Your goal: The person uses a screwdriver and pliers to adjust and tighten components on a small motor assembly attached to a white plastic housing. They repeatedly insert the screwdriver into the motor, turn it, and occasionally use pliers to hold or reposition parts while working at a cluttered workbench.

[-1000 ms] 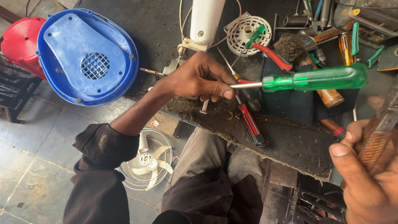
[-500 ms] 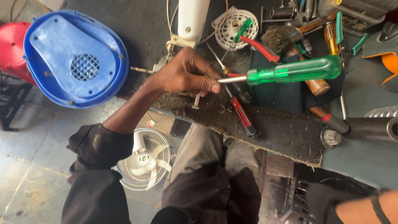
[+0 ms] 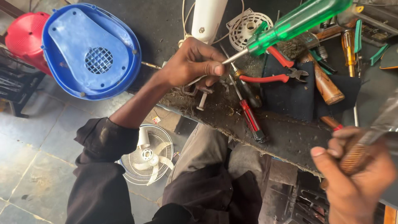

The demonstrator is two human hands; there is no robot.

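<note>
Left hand (image 3: 195,62), centre of frame: fingers (image 3: 215,68) pinched on the metal shaft of a green-handled screwdriver (image 3: 296,20), handle slanting up toward the upper right. Tip buried under the hand, pressed down among small metal brackets (image 3: 195,89) on the gritty worktop (image 3: 290,137).

Right hand (image 3: 352,174), lower right: fingers curled shut round a brown ribbed wooden handle (image 3: 352,159); a blurred metal part runs off toward the right edge, possibly a hammer or file, too smeared to tell.

Around: red-handled screwdriver (image 3: 248,116) lying just right of the brackets, red pliers (image 3: 273,70) on dark cloth, white fan column (image 3: 209,16) at upper centre, blue fan housing (image 3: 89,47) at upper left, small white fan (image 3: 147,153) on the floor below.

Step in hand, judging by the pose: screwdriver set like a punch on the small hardware, striking tool raised. Next move calls for a steady shaft, tip kept seated, fingertips clear of any blow.
</note>
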